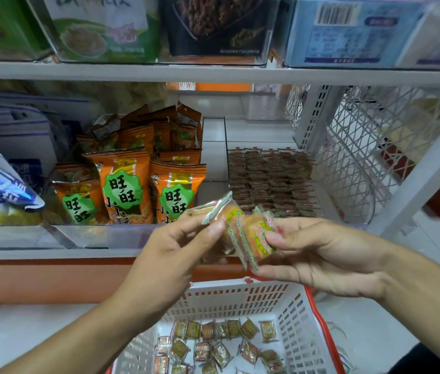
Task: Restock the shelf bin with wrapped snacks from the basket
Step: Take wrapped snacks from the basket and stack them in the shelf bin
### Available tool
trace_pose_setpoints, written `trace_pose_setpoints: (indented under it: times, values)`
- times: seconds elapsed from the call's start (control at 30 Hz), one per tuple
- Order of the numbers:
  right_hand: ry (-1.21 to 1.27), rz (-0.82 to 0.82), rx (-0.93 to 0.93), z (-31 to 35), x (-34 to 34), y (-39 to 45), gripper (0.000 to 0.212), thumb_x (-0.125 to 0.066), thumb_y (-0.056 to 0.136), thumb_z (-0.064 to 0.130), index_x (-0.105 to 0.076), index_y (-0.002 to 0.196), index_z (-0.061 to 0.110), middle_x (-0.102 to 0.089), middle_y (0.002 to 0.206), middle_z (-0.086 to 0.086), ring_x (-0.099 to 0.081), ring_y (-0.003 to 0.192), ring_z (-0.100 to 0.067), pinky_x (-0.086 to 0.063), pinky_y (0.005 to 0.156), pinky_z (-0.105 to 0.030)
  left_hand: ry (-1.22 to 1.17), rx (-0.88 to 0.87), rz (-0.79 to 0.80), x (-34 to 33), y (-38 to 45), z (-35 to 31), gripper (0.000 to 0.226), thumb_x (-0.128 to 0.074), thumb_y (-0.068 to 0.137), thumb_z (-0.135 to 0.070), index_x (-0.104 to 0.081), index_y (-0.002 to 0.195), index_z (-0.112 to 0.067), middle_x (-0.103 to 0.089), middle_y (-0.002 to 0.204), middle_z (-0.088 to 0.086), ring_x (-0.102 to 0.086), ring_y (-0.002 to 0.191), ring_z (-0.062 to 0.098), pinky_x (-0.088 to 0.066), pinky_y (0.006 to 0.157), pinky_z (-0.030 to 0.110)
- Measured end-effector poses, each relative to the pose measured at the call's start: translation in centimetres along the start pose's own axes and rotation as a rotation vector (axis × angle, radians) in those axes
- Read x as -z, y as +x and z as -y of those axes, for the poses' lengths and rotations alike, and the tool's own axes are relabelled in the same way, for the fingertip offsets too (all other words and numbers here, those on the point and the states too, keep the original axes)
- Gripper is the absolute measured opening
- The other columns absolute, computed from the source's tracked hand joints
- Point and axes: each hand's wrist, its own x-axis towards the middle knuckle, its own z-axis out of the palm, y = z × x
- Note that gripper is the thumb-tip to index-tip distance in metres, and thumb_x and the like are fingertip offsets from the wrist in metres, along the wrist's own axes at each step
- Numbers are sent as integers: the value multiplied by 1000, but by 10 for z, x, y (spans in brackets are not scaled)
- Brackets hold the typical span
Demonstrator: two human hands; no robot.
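Wrapped snacks (243,233) were bunched up between both hands, held in the air in front of the shelf edge w/ the clear shelf bin (270,182) right behind them. Left hand (175,244) was pinching the left side of the bunch, thumb on top. Right hand (318,255) had its fingers curled round the right side, thumb pressing a packet face. That bin already had neat rows of the same small packets stacked toward the front, back part bare. White basket (240,295) w/ red rim sat below the hands, approx a couple dozen loose packets scattered on its bottom. Next bin over to the left held orange snack bags (124,184), standing upright.
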Motion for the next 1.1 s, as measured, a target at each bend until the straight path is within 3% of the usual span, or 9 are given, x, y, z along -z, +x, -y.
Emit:
trace_pose_setpoints:
  times: [0.23, 0.37, 0.47, 0.53, 0.63, 0.7, 0.87, 0.97, 1.1]
  values:
    - [-781, -238, 235, -4, 4, 1, 61, -83, 72, 6, -65, 128, 20, -65, 127, -23, -58, 120, -52, -45, 106, -61, 106, 98, -21, -11, 0, 6, 46, -66, 78, -57, -83, 84, -15, -74, 94, 3, -71, 67, 11, -58, 64, 23]
    - [-899, -214, 158, -6, 5, 2, 56, -81, 80, 2, -64, 128, 26, -74, 117, -10, -71, 108, -32, -55, 100, -42, 105, 132, -21, -18, 1, 13, 45, -68, 78, -55, -82, 85, -13, -76, 92, 4, -73, 69, 20, -56, 61, 23]
    - [-912, -266, 154, -3, 5, 3, 50, -81, 79, -1, -63, 122, 19, -74, 113, -18, -69, 108, -41, -52, 99, -57, 94, 134, -11, -23, 7, 15, 44, -65, 83, -56, -82, 90, -16, -79, 95, 9, -74, 82, 37, -60, 66, 26]
    - [-962, -298, 155, 4, 6, -1, 48, -83, 78, 0, -61, 118, 15, -74, 109, -20, -70, 105, -43, -53, 95, -62, 66, 113, -43, -26, 14, 15, 44, -63, 85, -57, -83, 91, -18, -80, 95, 5, -77, 85, 26, -59, 67, 20]
    - [-1134, -397, 229, 34, 10, -13, 48, -85, 78, 8, -60, 118, 16, -75, 108, -8, -73, 101, -27, -58, 92, -49, 26, 53, -138, -29, 25, 13, 41, -66, 76, -62, -84, 91, -28, -79, 103, -11, -75, 93, 5, -59, 68, 17]
    - [-1425, -665, 270, 65, 21, -15, 49, -86, 78, 27, -62, 120, 22, -73, 104, 5, -70, 96, -18, -58, 87, -33, 27, 6, -148, -31, 31, 14, 34, -71, 75, -57, -84, 92, -30, -76, 107, -14, -73, 91, 2, -58, 69, 16]
    - [-2117, -1062, -71, 117, 72, 24, 41, -66, 94, 30, -55, 129, 12, -50, 119, -11, -60, 101, -32, -50, 79, -35, 69, -8, -34, -43, 42, 16, 11, -75, 90, -31, -83, 97, -33, -70, 110, -14, -74, 88, 5, -58, 71, 17]
    - [-2455, -1018, -309, 131, 100, 47, 40, -57, 95, 22, -56, 132, 8, -54, 117, -15, -60, 104, -35, -43, 78, -38, 126, -3, 3, -45, 47, 21, 13, -77, 90, -26, -82, 99, -34, -66, 106, -15, -74, 84, 8, -61, 74, 23]
    - [-2526, -841, -413, 140, 120, 63, 39, -61, 91, 28, -58, 126, 13, -61, 110, -13, -65, 97, -32, -51, 77, -36, 251, -30, 24, -43, 49, 26, 16, -78, 89, -34, -79, 101, -44, -62, 102, -23, -69, 96, 0, -62, 82, 27]
